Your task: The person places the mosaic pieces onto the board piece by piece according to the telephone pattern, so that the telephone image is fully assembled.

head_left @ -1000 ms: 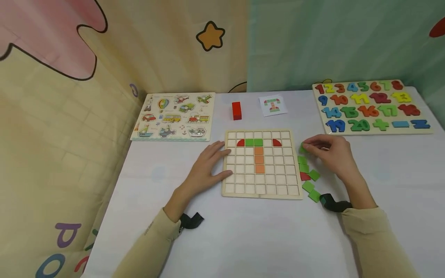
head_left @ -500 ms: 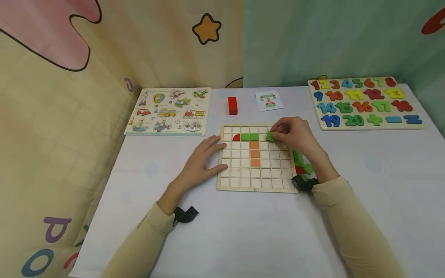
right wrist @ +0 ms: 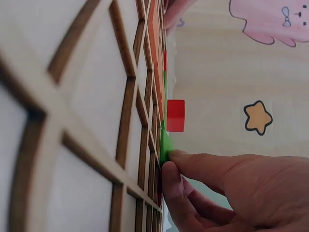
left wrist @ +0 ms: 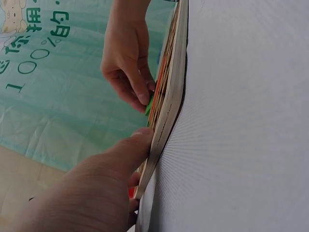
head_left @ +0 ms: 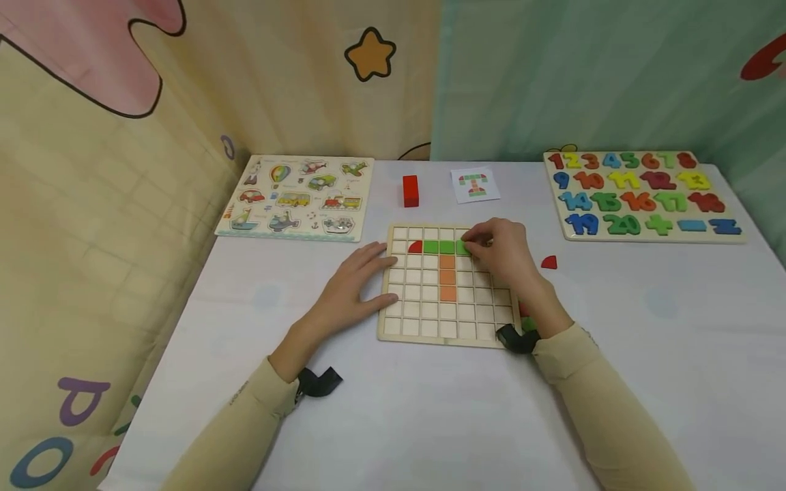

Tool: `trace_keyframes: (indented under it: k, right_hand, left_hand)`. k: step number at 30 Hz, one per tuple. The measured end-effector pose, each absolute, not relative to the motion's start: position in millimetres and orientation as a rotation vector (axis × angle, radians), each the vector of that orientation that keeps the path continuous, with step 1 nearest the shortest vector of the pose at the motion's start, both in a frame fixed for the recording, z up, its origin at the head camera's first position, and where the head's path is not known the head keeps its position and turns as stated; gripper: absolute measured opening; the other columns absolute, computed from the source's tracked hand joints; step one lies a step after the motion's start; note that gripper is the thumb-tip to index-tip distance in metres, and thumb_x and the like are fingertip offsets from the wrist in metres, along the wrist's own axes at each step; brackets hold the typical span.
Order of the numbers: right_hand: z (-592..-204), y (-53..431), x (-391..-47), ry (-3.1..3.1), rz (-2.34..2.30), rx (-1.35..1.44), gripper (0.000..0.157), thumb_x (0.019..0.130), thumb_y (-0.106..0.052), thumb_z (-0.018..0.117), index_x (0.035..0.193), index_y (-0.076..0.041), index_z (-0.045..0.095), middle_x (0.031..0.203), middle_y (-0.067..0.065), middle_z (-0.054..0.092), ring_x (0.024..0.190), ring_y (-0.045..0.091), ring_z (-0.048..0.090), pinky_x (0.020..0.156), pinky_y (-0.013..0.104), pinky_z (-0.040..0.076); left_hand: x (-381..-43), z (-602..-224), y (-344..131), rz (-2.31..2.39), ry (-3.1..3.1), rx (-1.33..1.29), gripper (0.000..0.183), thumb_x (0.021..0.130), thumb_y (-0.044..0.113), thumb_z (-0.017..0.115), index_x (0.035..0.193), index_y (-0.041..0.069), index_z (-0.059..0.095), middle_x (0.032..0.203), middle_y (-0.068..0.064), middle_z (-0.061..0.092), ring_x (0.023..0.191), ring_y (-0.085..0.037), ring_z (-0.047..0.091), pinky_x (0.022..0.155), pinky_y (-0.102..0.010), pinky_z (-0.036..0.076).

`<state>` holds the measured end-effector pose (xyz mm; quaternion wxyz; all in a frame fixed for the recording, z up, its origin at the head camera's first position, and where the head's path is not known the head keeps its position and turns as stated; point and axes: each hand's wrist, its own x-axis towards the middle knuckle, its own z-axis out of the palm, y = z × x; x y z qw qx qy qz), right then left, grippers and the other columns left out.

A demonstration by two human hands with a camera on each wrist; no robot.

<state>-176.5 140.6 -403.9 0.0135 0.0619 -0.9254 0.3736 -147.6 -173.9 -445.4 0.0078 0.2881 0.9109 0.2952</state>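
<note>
My right hand pinches a green square tile between thumb and fingertips, at the second row of the wooden grid board. In the right wrist view that green tile is tilted against the grid. Left of it in that row lie two green tiles and a red quarter-round tile. Orange tiles run down one column below. My left hand rests with spread fingers on the board's left edge; the left wrist view shows its thumb on the rim.
A red quarter-round tile lies right of the board; other loose tiles are partly hidden under my right wrist. Behind stand a red block, a pattern card, a vehicle puzzle and a number puzzle.
My right hand has picked up a green tile from beside the board and carried it left to the second row, beside the other green tiles. My left hand stays at the board's left edge.
</note>
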Motion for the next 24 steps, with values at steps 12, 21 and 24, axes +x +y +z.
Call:
trace_keyframes:
  k: [12, 21, 24]
  right_hand:
    - [-385, 172, -165, -2.896, 1.144, 0.228, 0.021, 0.101, -0.015, 0.072, 0.116, -0.003, 0.079, 0.113, 0.020, 0.072, 0.098, 0.034, 0.068, 0.086, 0.045, 0.058]
    - [-394, 243, -149, -2.990, 1.293, 0.137, 0.037, 0.097, -0.039, 0.078, 0.123, -0.011, 0.078, 0.114, 0.010, 0.075, 0.101, 0.021, 0.063, 0.076, 0.014, 0.050]
    - [-395, 255, -148, -3.058, 1.339, 0.213, 0.039, 0.094, -0.039, 0.082, 0.121, -0.012, 0.078, 0.109, 0.007, 0.074, 0.095, 0.019, 0.061, 0.074, 0.019, 0.052]
  left_hand:
    - [-146, -442, -175, 0.940, 2.848, 0.867, 0.066, 0.094, 0.041, 0.079, 0.151, 0.018, 0.057, 0.170, -0.003, 0.037, 0.162, -0.025, 0.024, 0.131, -0.053, 0.024]
    - [-146, -446, -173, 0.943, 2.847, 0.895, 0.066, 0.094, 0.042, 0.079, 0.152, 0.019, 0.056, 0.170, -0.003, 0.036, 0.162, -0.025, 0.024, 0.131, -0.054, 0.024]
    - [-147, -444, -173, 0.923, 2.846, 0.900, 0.067, 0.094, 0.042, 0.079, 0.152, 0.020, 0.056, 0.171, -0.002, 0.036, 0.162, -0.024, 0.023, 0.131, -0.053, 0.024]
